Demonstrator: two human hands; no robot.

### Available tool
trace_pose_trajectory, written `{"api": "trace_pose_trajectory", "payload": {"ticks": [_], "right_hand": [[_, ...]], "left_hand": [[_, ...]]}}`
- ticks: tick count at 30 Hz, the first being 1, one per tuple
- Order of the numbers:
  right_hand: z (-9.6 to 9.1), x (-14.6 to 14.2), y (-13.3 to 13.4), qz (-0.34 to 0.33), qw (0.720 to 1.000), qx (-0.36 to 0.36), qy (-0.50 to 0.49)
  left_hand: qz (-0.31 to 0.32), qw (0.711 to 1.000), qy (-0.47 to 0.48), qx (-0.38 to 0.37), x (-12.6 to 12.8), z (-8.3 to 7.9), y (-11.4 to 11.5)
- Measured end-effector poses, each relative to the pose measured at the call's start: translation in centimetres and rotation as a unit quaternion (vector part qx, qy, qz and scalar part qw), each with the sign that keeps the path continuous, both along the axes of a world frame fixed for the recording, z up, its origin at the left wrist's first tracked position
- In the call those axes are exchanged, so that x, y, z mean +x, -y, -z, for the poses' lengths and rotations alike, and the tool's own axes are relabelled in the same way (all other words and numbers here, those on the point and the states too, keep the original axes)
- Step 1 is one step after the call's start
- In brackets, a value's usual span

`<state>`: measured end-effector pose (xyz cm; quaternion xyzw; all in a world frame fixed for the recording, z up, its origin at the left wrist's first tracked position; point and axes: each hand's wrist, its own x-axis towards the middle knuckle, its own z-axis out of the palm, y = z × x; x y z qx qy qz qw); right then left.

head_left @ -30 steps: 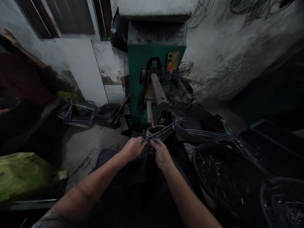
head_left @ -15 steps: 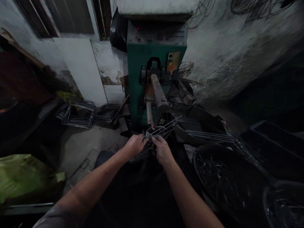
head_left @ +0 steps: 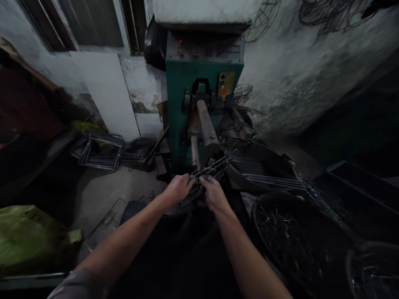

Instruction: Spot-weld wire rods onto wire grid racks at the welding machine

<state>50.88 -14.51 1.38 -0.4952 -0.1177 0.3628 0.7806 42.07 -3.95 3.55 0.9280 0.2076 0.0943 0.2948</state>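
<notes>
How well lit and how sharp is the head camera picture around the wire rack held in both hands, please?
Head view: dim overall, brightest on the white wall and green machine; the wire rack between left hand and right hand is readable but soft; the tub of wire pieces at lower right sinks into shadow; edges bend from the wide lens.

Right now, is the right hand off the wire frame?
No, the right hand and the left hand both grip the near end of the wire frame.

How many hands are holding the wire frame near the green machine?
2. The left hand grips the wire frame at its near end; the right hand grips beside it. No other hands show.
</notes>
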Motion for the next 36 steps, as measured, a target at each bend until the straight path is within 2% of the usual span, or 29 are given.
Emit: {"api": "trace_pose_trajectory", "payload": {"ticks": [6,9,12,15,18,21,29,33,36], "right_hand": [[0.2,-0.1,0.8,0.011,0.997,-0.057,0.047],[0.4,-0.4,2.0,-0.014,0.995,-0.089,0.051],[0.7,-0.7,3.0,-0.043,0.993,-0.113,0.014],[0.8,-1.2,3.2,-0.07,0.992,-0.107,-0.022],[0.7,-1.5,3.1,-0.083,0.993,-0.087,-0.016],[0.8,-1.4,3.0,-0.078,0.992,-0.101,-0.006],[1.8,-1.0,3.1,-0.074,0.993,-0.093,-0.014],[2.7,-0.7,3.3,-0.097,0.989,-0.108,-0.004],[2.8,0.1,2.5,-0.052,0.991,-0.123,0.029]], "left_hand": [[0.014,0.999,0.039,-0.016,-0.2,0.1,0.2],[-0.009,1.0,0.023,-0.016,-0.1,0.1,0.4],[-0.017,1.0,0.026,-0.003,0.3,0.1,0.6],[-0.016,0.999,0.03,-0.008,1.1,-0.1,0.8],[-0.02,0.999,0.032,-0.003,2.1,-0.3,1.0],[-0.022,0.999,0.031,0.005,2.7,-0.3,0.9],[-0.031,0.999,0.036,0.019,2.9,0.0,0.8],[-0.025,0.999,0.034,0.005,3.0,0.2,0.7],[-0.016,0.999,0.037,-0.006,3.2,0.6,0.7]]}}
